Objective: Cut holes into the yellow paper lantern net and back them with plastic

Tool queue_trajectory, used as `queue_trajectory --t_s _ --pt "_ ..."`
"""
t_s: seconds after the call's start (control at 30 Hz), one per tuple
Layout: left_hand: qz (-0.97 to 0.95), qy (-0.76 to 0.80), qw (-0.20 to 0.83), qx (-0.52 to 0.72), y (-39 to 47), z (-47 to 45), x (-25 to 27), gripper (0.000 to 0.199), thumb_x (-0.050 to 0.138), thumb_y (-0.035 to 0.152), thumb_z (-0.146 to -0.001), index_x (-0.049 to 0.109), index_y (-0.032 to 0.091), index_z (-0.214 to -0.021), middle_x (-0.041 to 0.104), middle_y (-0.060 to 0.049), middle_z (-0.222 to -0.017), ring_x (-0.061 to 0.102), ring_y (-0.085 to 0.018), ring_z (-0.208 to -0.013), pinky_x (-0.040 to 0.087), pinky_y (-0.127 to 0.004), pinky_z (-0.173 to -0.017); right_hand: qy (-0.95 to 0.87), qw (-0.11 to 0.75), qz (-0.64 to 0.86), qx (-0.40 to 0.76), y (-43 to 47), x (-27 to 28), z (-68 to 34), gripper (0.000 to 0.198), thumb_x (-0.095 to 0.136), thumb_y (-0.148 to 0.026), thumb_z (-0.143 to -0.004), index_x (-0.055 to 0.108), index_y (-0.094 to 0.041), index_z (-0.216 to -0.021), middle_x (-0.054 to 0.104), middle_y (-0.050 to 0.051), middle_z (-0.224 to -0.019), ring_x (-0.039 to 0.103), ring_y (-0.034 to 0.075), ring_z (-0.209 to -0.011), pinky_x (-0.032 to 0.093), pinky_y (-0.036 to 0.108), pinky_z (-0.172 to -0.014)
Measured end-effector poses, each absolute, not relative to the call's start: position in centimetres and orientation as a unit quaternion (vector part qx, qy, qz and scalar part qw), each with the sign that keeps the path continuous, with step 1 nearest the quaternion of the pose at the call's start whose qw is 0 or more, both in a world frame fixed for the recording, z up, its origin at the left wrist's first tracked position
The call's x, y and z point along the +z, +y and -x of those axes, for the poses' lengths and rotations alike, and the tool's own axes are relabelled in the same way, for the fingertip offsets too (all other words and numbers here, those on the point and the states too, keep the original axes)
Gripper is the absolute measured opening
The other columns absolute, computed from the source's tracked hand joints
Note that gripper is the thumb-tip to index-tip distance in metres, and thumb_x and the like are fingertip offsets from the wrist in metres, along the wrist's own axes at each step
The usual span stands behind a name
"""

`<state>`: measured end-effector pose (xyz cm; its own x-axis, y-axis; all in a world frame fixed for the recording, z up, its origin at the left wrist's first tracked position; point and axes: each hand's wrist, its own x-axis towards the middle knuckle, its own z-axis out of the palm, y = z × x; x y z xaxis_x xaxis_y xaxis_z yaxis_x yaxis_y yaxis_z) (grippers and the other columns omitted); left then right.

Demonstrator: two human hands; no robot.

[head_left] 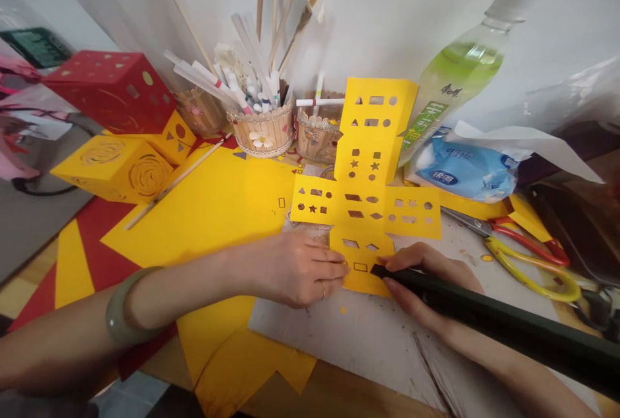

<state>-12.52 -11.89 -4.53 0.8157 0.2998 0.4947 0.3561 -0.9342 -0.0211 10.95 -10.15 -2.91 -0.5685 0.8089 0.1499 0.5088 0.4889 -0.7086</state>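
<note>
A yellow cross-shaped paper box net (339, 214), cut through with rows of small stars, circles and other shapes, leans up at its far end. My left hand (303, 269) lies flat with fingers stretched out, fingertips on the net's near panel. That panel bears a drawn rectangle outline. My right hand (426, 276) is closed around a long black tool (484, 305), whose slanted dark tip touches the panel just right of the outline. Its exact kind is unclear. Beneath the near part of the net is a greyish-white board (310, 321) with scratches.
Yellow paper sheets (217, 205) spread at left, with a red box (116, 88) and a yellow box (116, 169) behind. Pen holders (261, 127) line the wall. A drink bottle (460, 69), a blue tissue pack (469, 163) and scissors (527, 269) are at right.
</note>
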Motion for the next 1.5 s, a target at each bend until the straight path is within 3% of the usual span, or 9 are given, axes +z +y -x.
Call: queue_trajectory --t_s 0.2,0.37,0.57,0.67,0.73,0.9,1.13,1.37,1.5 --pt "0.943 -0.182 0.107 -0.258 -12.0 13.0 -3.8 0.024 0.045 0.014 -0.089 0.067 0.014 -0.081 0.072 -0.003 -0.085 0.065 -0.012 -0.080 0.053 -0.025 -0.079 -0.836 0.237 0.402 0.291 -10.4 -3.2 -11.1 0.006 0.052 -0.020 -0.080 0.048 -0.024 -0.081 0.067 0.000 -0.079 0.067 0.016 -0.074 0.047 0.022 -0.055" --pt "0.902 -0.333 0.182 -0.207 -11.8 13.5 -4.0 0.018 0.049 0.009 -0.083 0.065 0.016 -0.083 0.066 0.000 -0.071 0.061 -0.013 -0.062 0.047 -0.022 -0.046 -0.843 0.211 0.374 0.324 -11.0 -3.3 -11.2 0.009 0.050 -0.017 -0.081 0.046 -0.025 -0.083 0.067 0.000 -0.079 0.067 0.018 -0.082 0.048 0.022 -0.054" --pt "0.826 -0.480 -0.080 -0.285 -12.3 12.4 -3.3 0.031 0.041 0.011 -0.083 0.066 0.017 -0.101 0.071 -0.004 -0.091 0.066 -0.016 -0.080 0.054 -0.028 -0.068 -0.808 0.216 0.374 0.400 -11.5 -3.1 -10.9 0.005 0.048 -0.021 -0.083 0.045 -0.025 -0.084 0.067 0.001 -0.081 0.066 0.019 -0.086 0.047 0.023 -0.054" --pt "0.768 -0.526 -0.199 -0.306 -12.9 11.6 -2.5 0.029 0.042 0.017 -0.085 0.067 0.014 -0.098 0.071 -0.005 -0.088 0.065 -0.014 -0.073 0.053 -0.025 -0.064 -0.800 0.238 0.367 0.410 -11.6 -3.1 -10.8 0.004 0.049 -0.021 -0.081 0.046 -0.023 -0.081 0.066 0.001 -0.081 0.065 0.017 -0.081 0.047 0.023 -0.057" --pt "0.764 -0.516 -0.209 -0.327 -13.5 11.2 -2.5 0.026 0.046 0.020 -0.086 0.066 0.014 -0.101 0.070 -0.005 -0.083 0.064 -0.012 -0.066 0.051 -0.022 -0.060 -0.806 0.256 0.346 0.405 -11.7 -3.1 -10.9 0.005 0.050 -0.019 -0.078 0.046 -0.022 -0.079 0.065 0.000 -0.076 0.063 0.014 -0.070 0.046 0.022 -0.056" --pt "0.819 -0.383 -0.151 -0.400 -13.7 11.0 -2.8 0.032 0.044 0.010 -0.087 0.061 0.016 -0.113 0.071 -0.004 -0.095 0.065 -0.010 -0.079 0.051 -0.019 -0.071 -0.856 0.271 0.248 0.364 -12.2 -2.7 -11.1 0.011 0.051 -0.012 -0.073 0.045 -0.022 -0.076 0.054 -0.005 -0.059 0.047 0.008 -0.049 0.038 0.018 -0.046" --pt "0.831 -0.410 -0.258 -0.273 -8.1 9.2 -2.8 0.039 0.050 0.001 -0.078 0.064 0.020 -0.109 0.071 -0.001 -0.098 0.067 -0.011 -0.076 0.053 -0.021 -0.068 -0.817 0.292 0.363 0.340 -12.6 -1.2 -11.1 0.003 0.050 -0.020 -0.079 0.049 -0.021 -0.077 0.056 -0.003 -0.063 0.050 0.010 -0.053 0.040 0.020 -0.049" --pt "0.847 -0.436 -0.142 -0.270 -6.5 8.4 -4.4 0.037 0.059 0.009 -0.078 0.059 0.015 -0.115 0.058 -0.008 -0.123 0.053 -0.020 -0.115 0.044 -0.037 -0.097 -0.776 0.268 0.459 0.340 -10.3 -2.8 -11.2 0.006 0.049 -0.026 -0.082 0.051 -0.020 -0.080 0.058 -0.001 -0.076 0.054 0.014 -0.072 0.045 0.025 -0.066" --pt "0.883 -0.379 0.034 -0.274 -8.7 10.7 -4.4 0.024 0.049 0.010 -0.085 0.064 0.012 -0.103 0.064 -0.009 -0.115 0.057 -0.019 -0.111 0.046 -0.035 -0.096 -0.773 0.255 0.475 0.335 -9.6 -3.2 -11.4 0.006 0.049 -0.025 -0.081 0.050 -0.020 -0.080 0.057 0.000 -0.077 0.053 0.014 -0.072 0.044 0.027 -0.067"
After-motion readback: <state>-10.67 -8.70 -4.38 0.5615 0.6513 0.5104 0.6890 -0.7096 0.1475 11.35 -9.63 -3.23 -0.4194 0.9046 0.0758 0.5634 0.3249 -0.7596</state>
